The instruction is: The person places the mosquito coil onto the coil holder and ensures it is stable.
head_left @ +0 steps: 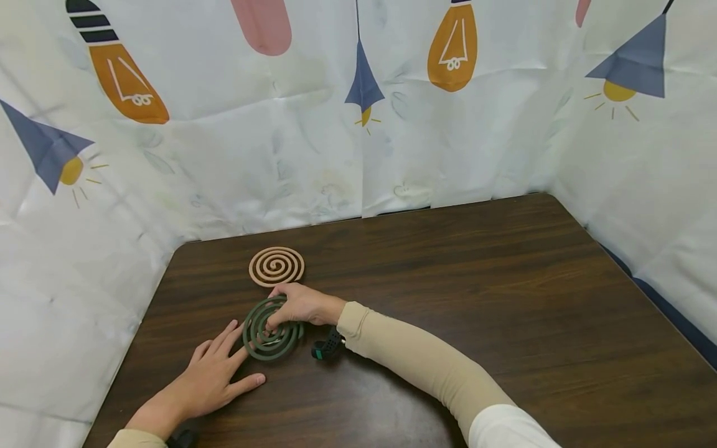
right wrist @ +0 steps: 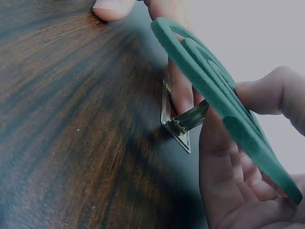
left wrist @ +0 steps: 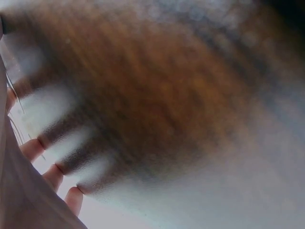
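Observation:
A green mosquito coil (head_left: 247, 339) is pinched by my right hand (head_left: 305, 305), thumb on its upper face and fingers beneath. In the right wrist view the coil (right wrist: 196, 78) is tilted above a small metal coil stand (right wrist: 191, 118), whose upright tab reaches its underside. My left hand (head_left: 207, 382) rests on the table with fingers spread and fairly straight. One of its fingers (right wrist: 180, 88) presses down at the stand's base. A tan mosquito coil (head_left: 276, 266) lies flat just beyond my right hand. In the left wrist view the fingertips (left wrist: 33, 149) touch the tabletop.
The dark wood table (head_left: 476, 292) stretches off to the right. A white curtain (head_left: 224, 155) with printed lamps and bulbs hangs along the back and both sides. A black strap device (head_left: 327, 347) sits at my right wrist.

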Demonstrator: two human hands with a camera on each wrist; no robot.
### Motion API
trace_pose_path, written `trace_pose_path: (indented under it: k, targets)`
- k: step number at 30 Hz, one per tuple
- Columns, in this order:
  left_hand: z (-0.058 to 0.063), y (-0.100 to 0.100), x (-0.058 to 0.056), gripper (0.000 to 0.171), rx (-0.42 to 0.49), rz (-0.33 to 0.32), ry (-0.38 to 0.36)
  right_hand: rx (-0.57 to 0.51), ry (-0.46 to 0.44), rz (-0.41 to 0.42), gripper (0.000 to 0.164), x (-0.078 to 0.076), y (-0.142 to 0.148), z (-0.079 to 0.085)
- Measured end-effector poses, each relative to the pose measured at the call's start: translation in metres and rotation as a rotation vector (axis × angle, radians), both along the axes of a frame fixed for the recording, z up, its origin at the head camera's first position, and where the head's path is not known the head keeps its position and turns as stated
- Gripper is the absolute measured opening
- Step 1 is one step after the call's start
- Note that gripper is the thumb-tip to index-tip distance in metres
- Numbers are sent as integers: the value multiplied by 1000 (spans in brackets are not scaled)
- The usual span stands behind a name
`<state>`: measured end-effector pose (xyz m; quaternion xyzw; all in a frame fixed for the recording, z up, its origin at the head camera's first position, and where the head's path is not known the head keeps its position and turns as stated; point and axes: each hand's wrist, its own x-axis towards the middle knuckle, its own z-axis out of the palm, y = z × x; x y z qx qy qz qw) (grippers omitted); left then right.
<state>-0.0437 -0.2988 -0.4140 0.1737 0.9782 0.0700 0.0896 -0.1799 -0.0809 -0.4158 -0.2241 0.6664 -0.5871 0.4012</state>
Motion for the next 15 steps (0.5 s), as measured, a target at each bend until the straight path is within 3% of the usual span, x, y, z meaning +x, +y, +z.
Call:
trace_pose_path:
  k: [15]
  targets:
    - [-2,-1,1,74,2,4,5,3,18,-16,31,-1,0,0]
